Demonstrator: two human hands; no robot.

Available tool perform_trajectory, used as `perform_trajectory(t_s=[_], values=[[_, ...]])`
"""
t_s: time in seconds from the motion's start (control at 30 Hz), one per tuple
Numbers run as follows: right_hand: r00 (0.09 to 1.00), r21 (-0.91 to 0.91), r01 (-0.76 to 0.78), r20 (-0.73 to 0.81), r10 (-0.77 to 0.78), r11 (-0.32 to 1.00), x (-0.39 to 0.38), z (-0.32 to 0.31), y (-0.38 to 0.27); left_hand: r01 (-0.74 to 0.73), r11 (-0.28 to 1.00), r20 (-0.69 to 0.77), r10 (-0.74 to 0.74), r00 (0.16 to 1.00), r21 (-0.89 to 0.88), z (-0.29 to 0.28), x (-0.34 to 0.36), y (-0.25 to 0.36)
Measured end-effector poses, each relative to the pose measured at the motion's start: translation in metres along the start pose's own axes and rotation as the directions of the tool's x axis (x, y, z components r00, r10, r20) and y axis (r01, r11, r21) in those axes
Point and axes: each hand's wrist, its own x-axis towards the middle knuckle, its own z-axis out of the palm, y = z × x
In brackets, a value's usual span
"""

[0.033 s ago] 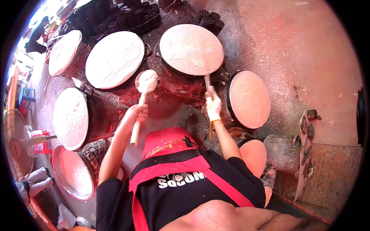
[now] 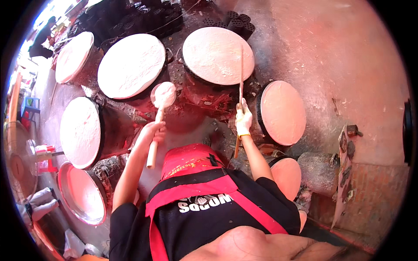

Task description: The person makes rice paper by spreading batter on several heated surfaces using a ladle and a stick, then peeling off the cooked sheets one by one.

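My left hand (image 2: pixel 153 132) is bare and wrapped round the wooden handle of a ladle (image 2: pixel 164 95), whose bowl is heaped with a thick white mass. The bowl hovers between two large round pans, near the rim of the far left pan (image 2: pixel 131 65). My right hand (image 2: pixel 243 120) wears a white glove and grips a long thin stick (image 2: pixel 241 71). Its upper end reaches over the far middle pan (image 2: pixel 217 54), and its lower end sticks out below the glove. Whether the stick touches the white layer in that pan I cannot tell.
More white-filled pans on dark drum-like stoves curve around me, including a right pan (image 2: pixel 283 113) and a left pan (image 2: pixel 80 132). Black perforated coal briquettes (image 2: pixel 235 25) stand behind them. A fan (image 2: pixel 19 163) is at the far left, a brick surface (image 2: pixel 374 195) at the lower right.
The stick in my right hand, blurred and at the far middle pan's near rim before, now extends across that pan. My left hand and the ladle have barely moved.
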Motion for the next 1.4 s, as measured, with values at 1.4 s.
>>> perform_trajectory(t_s=[1.4], values=[[-0.300,0.251,0.953,0.720,-0.626,-0.168,0.159,0.493,-0.488,-0.745,0.087,-0.674,0.369,0.640,-0.661,-0.053,-0.107,0.016]])
